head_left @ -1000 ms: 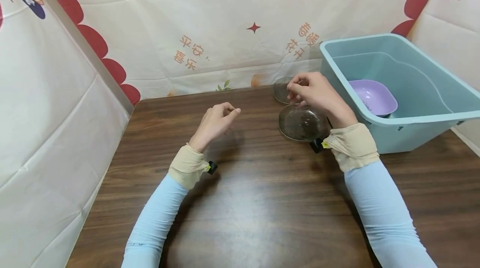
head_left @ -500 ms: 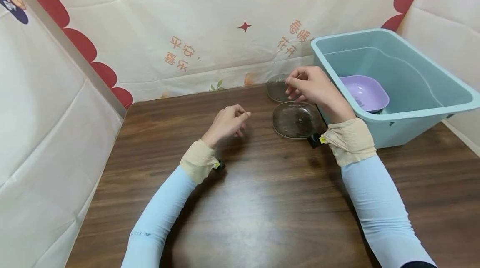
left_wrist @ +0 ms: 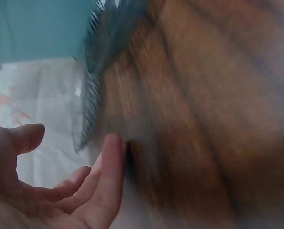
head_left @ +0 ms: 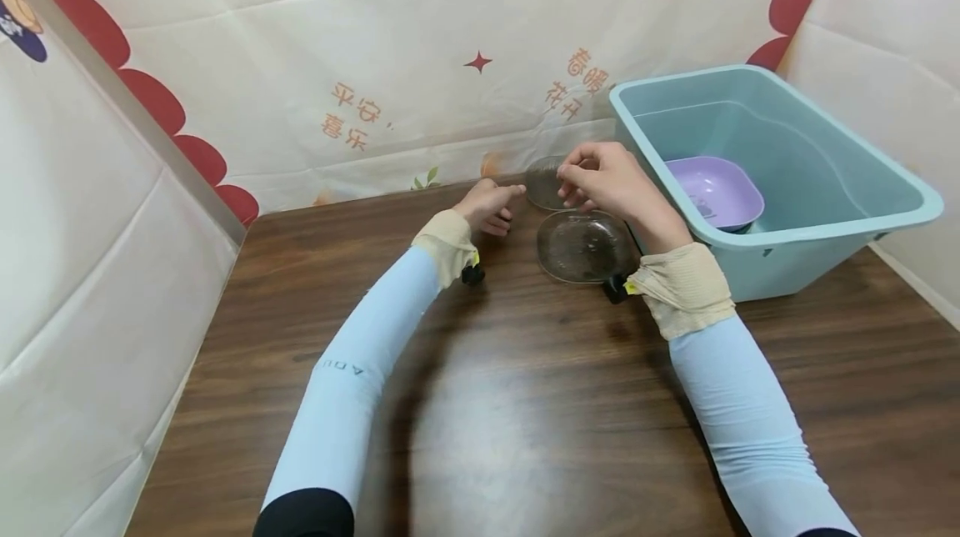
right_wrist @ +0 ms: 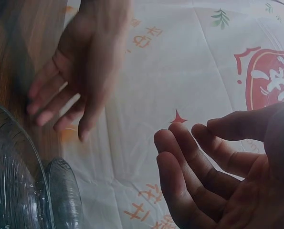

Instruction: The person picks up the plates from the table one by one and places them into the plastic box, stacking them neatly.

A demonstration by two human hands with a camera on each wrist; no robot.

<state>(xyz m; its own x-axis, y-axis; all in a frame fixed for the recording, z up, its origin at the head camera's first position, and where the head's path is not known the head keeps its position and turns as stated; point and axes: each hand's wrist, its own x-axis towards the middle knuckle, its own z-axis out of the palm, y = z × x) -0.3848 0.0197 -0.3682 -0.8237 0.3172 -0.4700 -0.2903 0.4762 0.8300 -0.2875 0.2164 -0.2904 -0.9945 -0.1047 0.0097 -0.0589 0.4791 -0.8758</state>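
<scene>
Two clear, dark-looking ribbed glass dishes stand on the wooden table, a nearer one (head_left: 583, 247) and a farther one (head_left: 542, 187) by the back cloth. My left hand (head_left: 487, 205) is just left of the farther dish, its fingers extended and apart from the glass in the left wrist view. Above the two dishes hovers my right hand (head_left: 609, 178), fingers loosely bent and holding nothing. The right wrist view shows that hand (right_wrist: 218, 176) with thumb and fingertips close together, and the dishes lower left. The right hand partly covers the farther dish in the head view.
A blue-green plastic bin (head_left: 817, 258) stands to the right of the dishes. Inside it sits a purple bowl (head_left: 716, 191) with something dark under it. White printed cloth (head_left: 405, 45) hangs behind the wooden table (head_left: 540, 404) and along its left side.
My left hand has moved forward and right, from the middle of the table towards the farther dish, its fingers extending. The right hand stays over the dishes. The head view has shifted slightly.
</scene>
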